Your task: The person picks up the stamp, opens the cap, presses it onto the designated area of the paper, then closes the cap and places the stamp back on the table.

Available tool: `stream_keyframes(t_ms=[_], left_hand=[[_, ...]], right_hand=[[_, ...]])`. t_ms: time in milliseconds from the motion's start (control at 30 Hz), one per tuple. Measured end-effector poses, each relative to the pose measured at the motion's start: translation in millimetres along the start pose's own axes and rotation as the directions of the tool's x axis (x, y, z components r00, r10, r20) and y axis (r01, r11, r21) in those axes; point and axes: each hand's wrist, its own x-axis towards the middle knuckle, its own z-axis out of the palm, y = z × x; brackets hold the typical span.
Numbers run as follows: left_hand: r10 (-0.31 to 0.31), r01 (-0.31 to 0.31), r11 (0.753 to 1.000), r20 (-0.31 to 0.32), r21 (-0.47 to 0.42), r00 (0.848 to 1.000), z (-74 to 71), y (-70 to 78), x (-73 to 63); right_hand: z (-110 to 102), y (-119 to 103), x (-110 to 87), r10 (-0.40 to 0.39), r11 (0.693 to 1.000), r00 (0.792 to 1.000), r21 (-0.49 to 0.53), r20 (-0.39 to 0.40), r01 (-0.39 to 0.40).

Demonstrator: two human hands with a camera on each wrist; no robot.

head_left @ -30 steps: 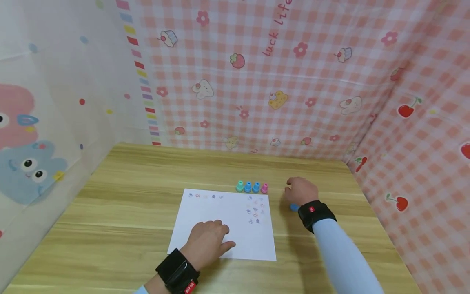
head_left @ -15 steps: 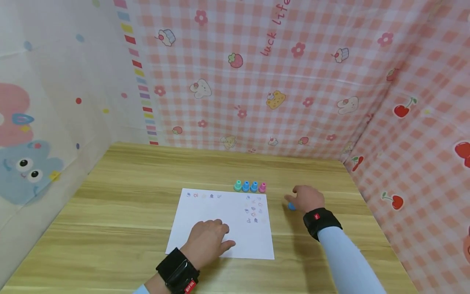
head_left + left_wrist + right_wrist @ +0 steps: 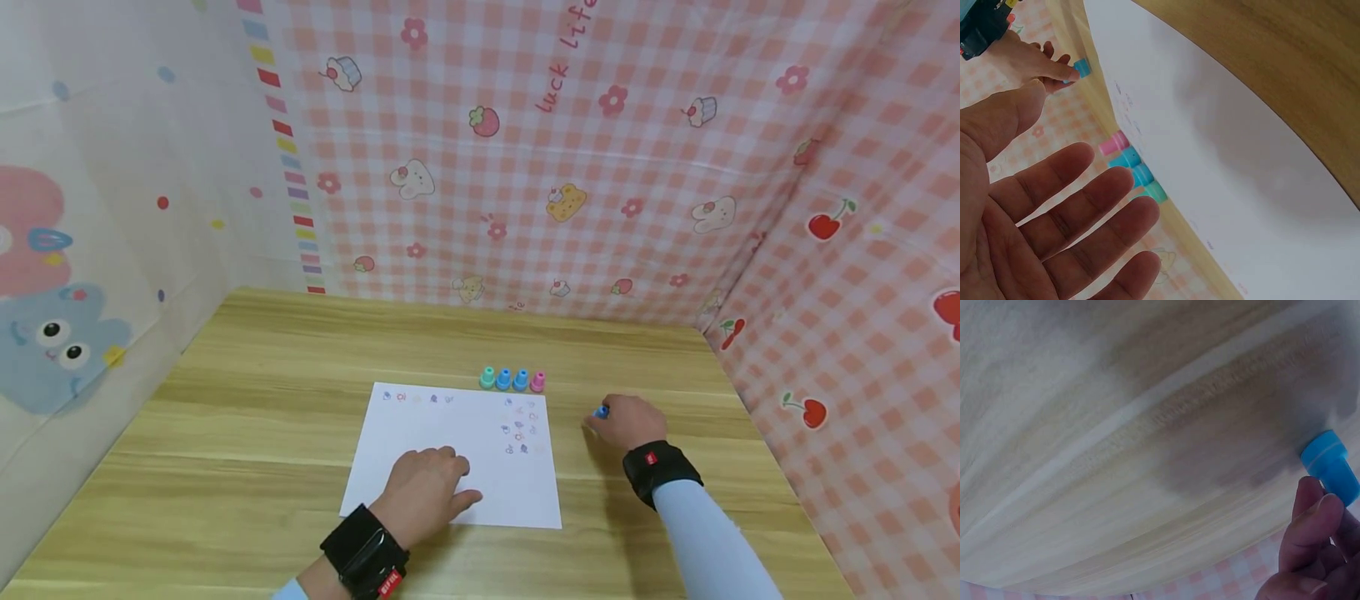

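Note:
My right hand [image 3: 627, 422] is to the right of the paper, pinching a small blue stamp [image 3: 1325, 456] between thumb and fingers. In the right wrist view the stamp's wide end is toward the wooden surface; whether it touches I cannot tell. My left hand [image 3: 425, 487] is over the lower part of the white paper [image 3: 487, 483], its fingers loosely extended and holding nothing. The paper bears small printed marks [image 3: 519, 427] at its upper right and a short row along its top left edge.
Just beyond the paper's top right edge stand several small stamps in a row: a green stamp [image 3: 487, 378], two blue stamps [image 3: 505, 380] and a pink stamp [image 3: 537, 382]. Patterned cloth [image 3: 480, 183] walls in the back and sides of the wooden table [image 3: 225, 450].
My right hand has moved slightly down and right and now pinches the blue stamp, which stood on the table beneath it before. The left hand has stayed in place.

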Motion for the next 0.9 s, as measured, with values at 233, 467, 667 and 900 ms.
stream_keyframes(t_ms=[233, 467, 667, 900], left_hand=[[-0.003, 0.003, 1.000, 0.005, -0.007, 1.000, -1.6, 0.8, -0.4], [-0.014, 0.014, 1.000, 0.019, -0.015, 1.000, -2.6, 1.7, -1.2], [-0.011, 0.011, 1.000, 0.021, -0.015, 1.000, -2.5, 0.9, -0.6], [-0.008, 0.008, 1.000, 0.026, -0.005, 1.000, -2.8, 0.9, -0.7]], right_hand=[[1, -2, -2.5, -0.051, 0.999, 0.998, -0.009, -0.046, 0.050], [6, 1, -0.9, -0.085, 0.996, 0.995, 0.000, -0.055, 0.085], [6, 1, -1.3, -0.090, 0.996, 0.995, 0.007, -0.047, 0.090], [10, 5, 1.8, -0.089, 0.996, 0.994, 0.020, -0.069, 0.091]])
